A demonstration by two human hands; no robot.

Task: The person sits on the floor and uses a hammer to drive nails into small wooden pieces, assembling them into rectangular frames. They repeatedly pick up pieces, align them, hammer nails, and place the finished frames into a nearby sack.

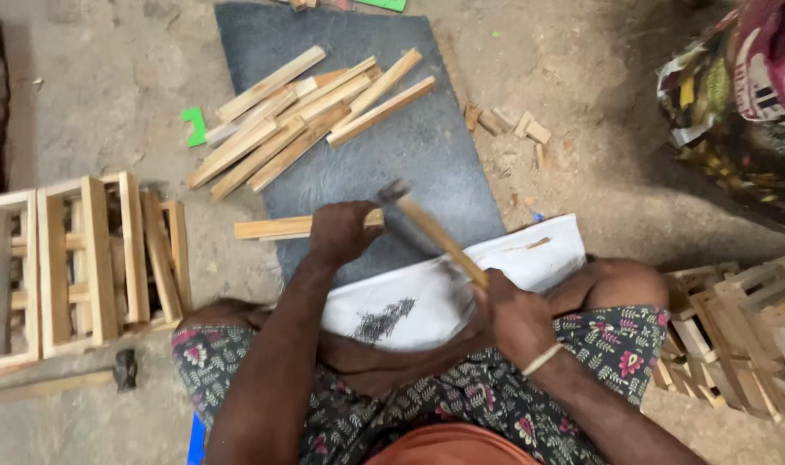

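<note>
I sit on the floor over a dark grey slab [427,146]. My left hand [341,232] presses down on a thin wooden strip [272,228] that lies across the slab's near left edge. My right hand [513,314] grips the wooden handle of a hammer [431,228]; its metal head [392,191] hangs just above and right of the left hand. A loose pile of several wooden strips [302,116] lies on the far part of the slab.
Assembled wooden frames [82,263] stand at the left, more frames [737,331] at the right. A second hammer [74,377] lies on the floor at lower left. A white sheet [530,254] covers my lap area. A patterned bag [737,95] sits at upper right.
</note>
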